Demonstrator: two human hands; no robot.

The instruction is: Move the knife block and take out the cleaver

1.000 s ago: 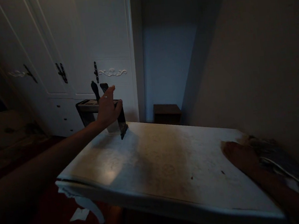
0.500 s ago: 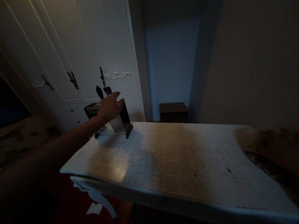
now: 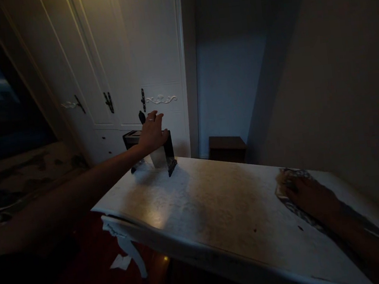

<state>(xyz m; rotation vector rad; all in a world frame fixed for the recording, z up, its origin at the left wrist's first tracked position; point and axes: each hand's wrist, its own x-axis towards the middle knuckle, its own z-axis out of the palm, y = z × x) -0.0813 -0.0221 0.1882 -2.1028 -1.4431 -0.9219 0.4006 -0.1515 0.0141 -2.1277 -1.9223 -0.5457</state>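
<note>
The room is dim. My left hand reaches across to a black knife stand at the far left corner of a white marble-topped table. The fingers rest over the stand's top, where dark knife handles stick up and a broad pale blade shows below the palm. My right hand lies flat near the table's right end on a dark patterned cloth. Whether its fingers grip the cloth is hard to tell in the dark.
A white wardrobe with dark handles stands behind the table. A small dark wooden stool sits in the alcove beyond. A bed is at the left. A scrap of white paper lies on the red floor by the table leg.
My left hand has settled lower over the top of the knife stand. My right hand has come back down onto the cloth at the table's right end. The view shifted left.
</note>
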